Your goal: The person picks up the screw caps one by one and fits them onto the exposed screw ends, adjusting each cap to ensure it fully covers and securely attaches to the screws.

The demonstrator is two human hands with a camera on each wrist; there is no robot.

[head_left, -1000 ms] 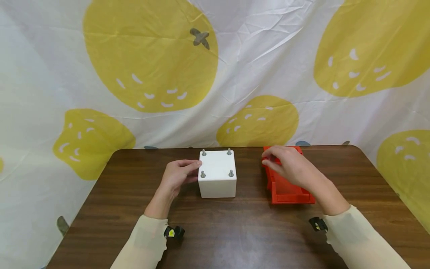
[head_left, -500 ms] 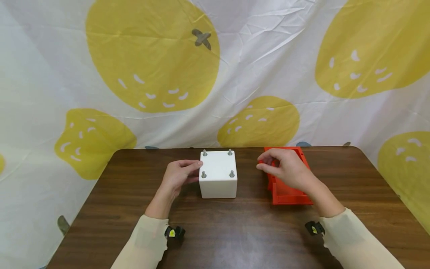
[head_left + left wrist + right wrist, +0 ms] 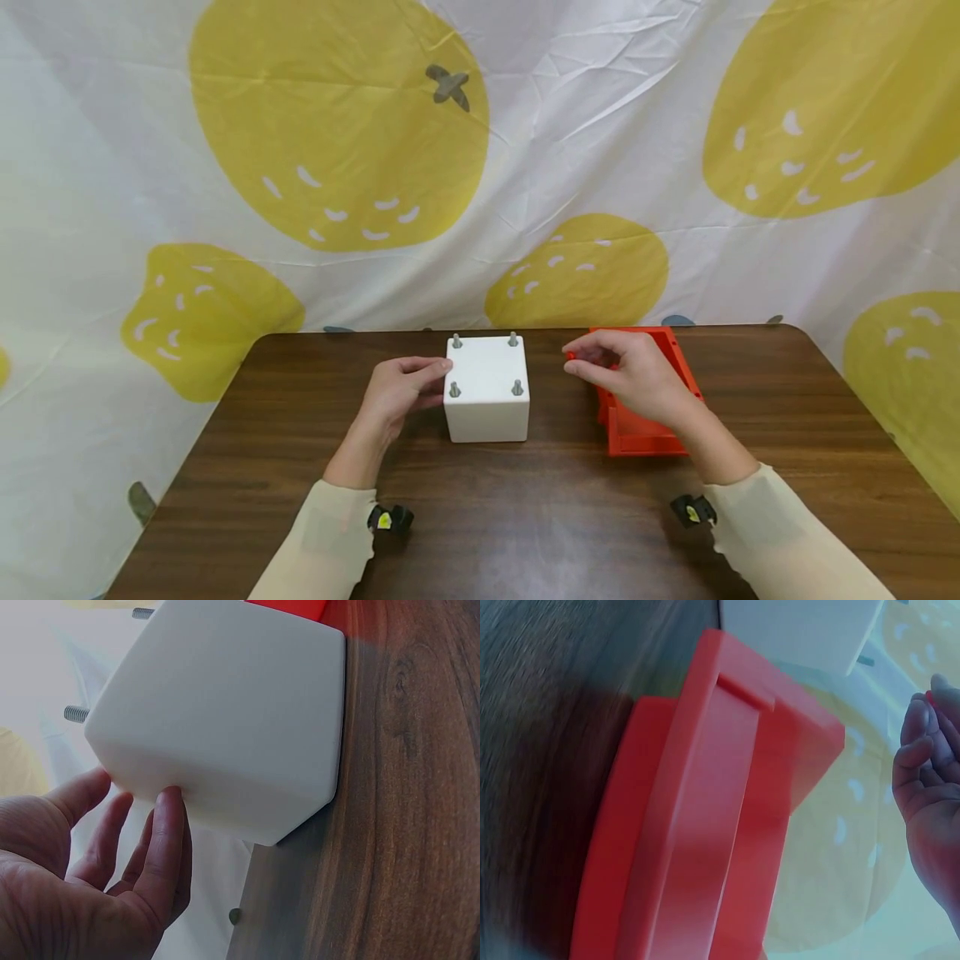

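Dark brown wood-grain bench (image 3: 480,517) w/ rounded corners, seen from above and in front. Behind it hangs a creased white cloth backdrop (image 3: 570,125) printed w/ big yellow fruit shapes; it fills the whole rear of the room and drops past the bench's left and right edges.

White cube block (image 3: 486,390) sits near the bench's far-middle, w/ four grey threaded studs (image 3: 454,389) standing upright at its top corners. In the left wrist view the block's base lies flat on the wood.

Left hand (image 3: 393,393) is just left of the block: thumb and fingers touch its left face (fingers nearly straight, laid against the side, not wrapped round it).

Right of the block, apart from it, an orange tray (image 3: 645,417) lies on the bench, long side running front to back. Right hand (image 3: 626,375) hovers over the tray's near-block edge, between tray and block. Its fingertips are pinched together on a small red piece (image 3: 570,356), held in the air to the right of the block's top, not touching block or tray. The right wrist view shows the same red bit at the fingertips; too small to tell its shape.

Both forearms wear cream sleeves (image 3: 322,542), w/ small black wrist cameras (image 3: 388,518) at the cuffs, nearer the front edge than the block.
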